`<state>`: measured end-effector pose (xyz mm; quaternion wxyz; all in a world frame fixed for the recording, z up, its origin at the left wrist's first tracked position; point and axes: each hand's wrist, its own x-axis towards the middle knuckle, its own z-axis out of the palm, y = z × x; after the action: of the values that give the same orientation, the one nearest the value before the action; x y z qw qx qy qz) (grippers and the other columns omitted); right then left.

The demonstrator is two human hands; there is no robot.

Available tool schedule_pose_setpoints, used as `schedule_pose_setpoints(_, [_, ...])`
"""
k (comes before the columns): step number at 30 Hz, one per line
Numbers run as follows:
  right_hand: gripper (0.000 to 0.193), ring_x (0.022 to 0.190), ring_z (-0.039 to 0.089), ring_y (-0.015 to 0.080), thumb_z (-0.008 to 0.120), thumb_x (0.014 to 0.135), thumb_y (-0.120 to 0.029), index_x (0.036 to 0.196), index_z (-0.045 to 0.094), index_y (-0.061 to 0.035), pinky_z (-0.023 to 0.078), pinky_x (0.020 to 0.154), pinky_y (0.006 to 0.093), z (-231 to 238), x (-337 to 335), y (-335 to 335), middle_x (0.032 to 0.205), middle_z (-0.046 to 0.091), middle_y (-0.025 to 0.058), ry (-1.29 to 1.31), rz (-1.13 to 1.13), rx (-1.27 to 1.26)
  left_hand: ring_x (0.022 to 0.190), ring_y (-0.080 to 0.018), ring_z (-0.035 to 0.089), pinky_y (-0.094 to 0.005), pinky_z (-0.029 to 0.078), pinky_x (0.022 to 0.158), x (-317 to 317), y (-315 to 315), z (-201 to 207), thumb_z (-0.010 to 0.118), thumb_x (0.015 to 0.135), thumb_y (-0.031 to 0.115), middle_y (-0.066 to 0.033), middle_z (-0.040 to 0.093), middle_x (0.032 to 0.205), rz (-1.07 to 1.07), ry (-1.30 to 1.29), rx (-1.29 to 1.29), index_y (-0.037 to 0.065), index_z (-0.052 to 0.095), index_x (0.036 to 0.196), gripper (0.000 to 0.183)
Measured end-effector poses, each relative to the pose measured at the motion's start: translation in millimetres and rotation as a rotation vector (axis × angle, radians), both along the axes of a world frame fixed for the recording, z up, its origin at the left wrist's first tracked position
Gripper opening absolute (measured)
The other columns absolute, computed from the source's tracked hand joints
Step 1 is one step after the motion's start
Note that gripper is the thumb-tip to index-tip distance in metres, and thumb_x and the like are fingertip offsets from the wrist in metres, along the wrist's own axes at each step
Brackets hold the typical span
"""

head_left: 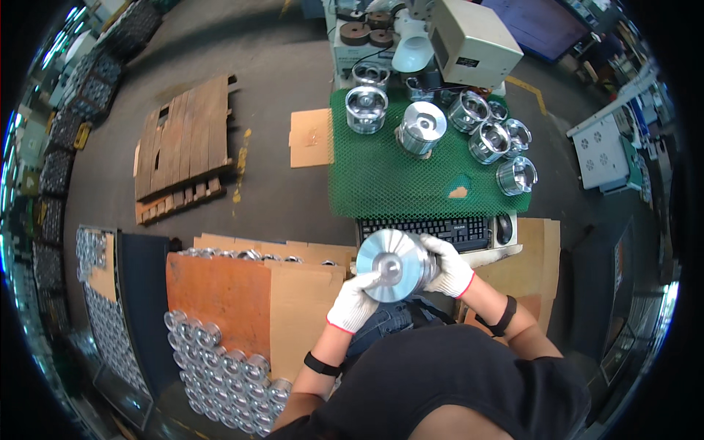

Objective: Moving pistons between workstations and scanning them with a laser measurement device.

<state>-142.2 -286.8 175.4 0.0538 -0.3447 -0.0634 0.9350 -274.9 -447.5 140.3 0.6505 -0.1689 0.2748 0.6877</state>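
A shiny metal engine piston [389, 268] is held up in front of my body, its round crown tilted to face me. My left hand [354, 301], in a white knit glove, grips its lower left edge with the thumb on the crown. From the right side my right hand [449, 270], gloved the same way, wraps round the skirt; some of its fingers are hidden behind the piston. Beyond it several more pistons stand or lie on a green mesh mat [381, 180], among them an upright piston [423, 128] with its crown up.
A black keyboard [458, 233] and mouse [504, 229] lie at the mat's near edge. Behind stands a beige box-shaped device [473, 44]. Rows of pistons [231, 381] fill the lower left beside a brown board [220, 293]. A wooden pallet [187, 139] lies on the floor at left.
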Motion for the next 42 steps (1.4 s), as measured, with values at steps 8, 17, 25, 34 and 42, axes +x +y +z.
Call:
schedule_pose_setpoints(8, [0.039, 0.080, 0.067, 0.0208, 0.080, 0.067, -0.015, 0.098, 0.065, 0.0029, 0.054, 0.073, 0.0328, -41, -46, 29, 0.095, 0.069, 0.0121, -0.226, 0.842, 1.177, 0.139, -0.0277, 0.028, -0.0349, 0.026, 0.112, -30, -59, -63, 0.066, 0.086, 0.030, -0.0197, 0.045, 0.139, -0.211, 0.898, -0.330, 0.002, 0.064, 0.116, 0.041])
schedule_pose_setpoints(17, [0.019, 0.073, 0.065, 0.0363, 0.061, 0.075, -0.020, 0.087, 0.065, -0.0050, 0.052, 0.068, 0.0444, -71, -175, 119, 0.078, 0.064, 0.0203, -0.374, 1.015, 2.440, 0.125, -0.0209, 0.044, -0.0349, 0.039, 0.091, -39, -104, -105, 0.063, 0.088, 0.027, -0.0092, 0.048, 0.139, 0.070, 0.641, -0.547, 0.007, 0.066, 0.115, 0.034])
schedule_pose_setpoints(25, [0.026, 0.090, 0.066, 0.0326, 0.062, 0.077, -0.019, 0.098, 0.063, -0.0043, 0.054, 0.076, 0.0393, -123, -217, 143, 0.093, 0.066, 0.0180, -0.722, 0.813, 2.132, 0.116, -0.0157, 0.049, -0.0311, 0.038, 0.088, -37, -77, -108, 0.065, 0.087, 0.023, -0.0066, 0.056, 0.129, 0.133, 0.702, -0.655, 0.005, 0.064, 0.114, 0.032])
schedule_pose_setpoints(34, [0.032, 0.078, 0.060, 0.0351, 0.062, 0.077, -0.027, 0.101, 0.062, -0.0044, 0.048, 0.078, 0.0489, -66, -108, 112, 0.082, 0.060, 0.0166, -0.263, 0.265, 2.683, 0.113, -0.0167, 0.052, -0.0330, 0.039, 0.086, -50, 29, -106, 0.063, 0.089, 0.023, -0.0056, 0.060, 0.122, -0.120, 0.695, -0.512, 0.005, 0.062, 0.117, 0.033])
schedule_pose_setpoints(42, [0.025, 0.068, 0.063, 0.0341, 0.062, 0.071, -0.029, 0.082, 0.068, -0.0078, 0.051, 0.065, 0.0448, -20, 132, 245, 0.072, 0.064, 0.0168, -1.282, 0.385, 2.331, 0.105, -0.0149, 0.057, -0.0271, 0.043, 0.084, -41, 114, -80, 0.062, 0.090, 0.019, -0.0089, 0.063, 0.117, -0.348, 0.752, -0.258, -0.001, 0.060, 0.120, 0.037])
